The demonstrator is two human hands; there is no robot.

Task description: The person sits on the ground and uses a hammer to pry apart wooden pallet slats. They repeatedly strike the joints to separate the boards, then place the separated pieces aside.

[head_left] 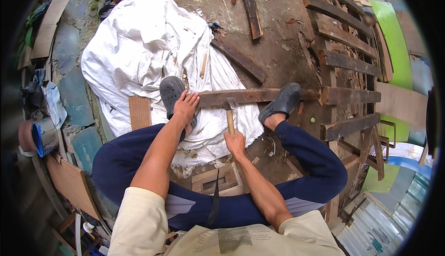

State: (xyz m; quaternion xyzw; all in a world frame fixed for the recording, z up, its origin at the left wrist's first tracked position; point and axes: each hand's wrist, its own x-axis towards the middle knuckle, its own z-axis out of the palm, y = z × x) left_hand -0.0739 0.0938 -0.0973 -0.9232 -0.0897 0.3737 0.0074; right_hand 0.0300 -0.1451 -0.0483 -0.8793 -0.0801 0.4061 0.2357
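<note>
A dark wooden plank (211,98) lies crosswise in front of me, between my two grey clogs. My left hand (186,106) rests on its left end, fingers stretched out, next to the left clog (172,93). My right hand (235,143) is closed round the wooden handle of a hammer (230,121). The hammer's head overlaps the near side of the plank; whether it touches the wood, I cannot tell. My right clog (281,102) is at the plank's right part, hiding some of it.
A white tarp (139,47) spreads under the plank and far left. At right lies a slatted wooden pallet (347,59). Loose boards (238,61) lie on the dirt ahead. A small wooden frame (218,179) is near my lap. A blue container (45,137) stands left.
</note>
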